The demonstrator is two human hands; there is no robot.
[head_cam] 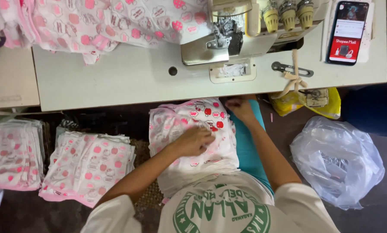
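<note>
Left hand (193,141) flat on fabric stack (191,142) on lap below bench (128,82), fingers loosely curled, gripping nothing. Right hand (240,108) pinches stack's far edge. Risk: top pieces likely slide off toward floor stacks (87,166) if pressure eases.

The fabric stack (193,142) on the lap is white with pink and red spots and pink edging. Two stacks (87,166) at 8 o'clock carry the same print. The surface (128,77) is pale grey-white. The machine (245,26) is cream with yellowish knobs. The phone (348,32) glows red and white. The bag (336,162) at 4 o'clock is clear; another (331,105) is yellow. The shirt (221,209) is white with green print.
</note>
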